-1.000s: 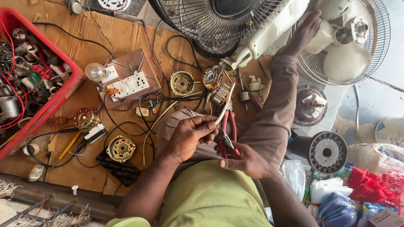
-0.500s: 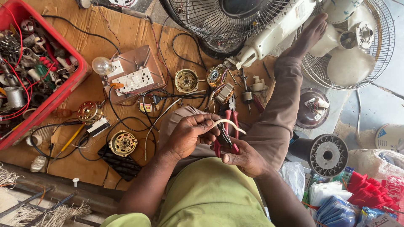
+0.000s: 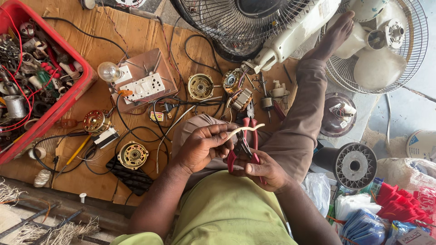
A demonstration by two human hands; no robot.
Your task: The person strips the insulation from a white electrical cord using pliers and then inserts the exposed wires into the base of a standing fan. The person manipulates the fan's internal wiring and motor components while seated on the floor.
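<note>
The white wire [image 3: 243, 130] is now held higher, pinched in the left hand [image 3: 202, 147]. The red-handled pliers [image 3: 243, 145] are gripped by the right hand [image 3: 265, 170], beside it.

cardboard sheet [image 3: 91, 34], motor parts [image 3: 132, 155], red tray [image 3: 68, 97]

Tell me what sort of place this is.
Probably a small fan repair spot, worked on the ground: fan motors lie loose on cardboard, fan cages stand near, and a red crate holds spare parts.
</note>
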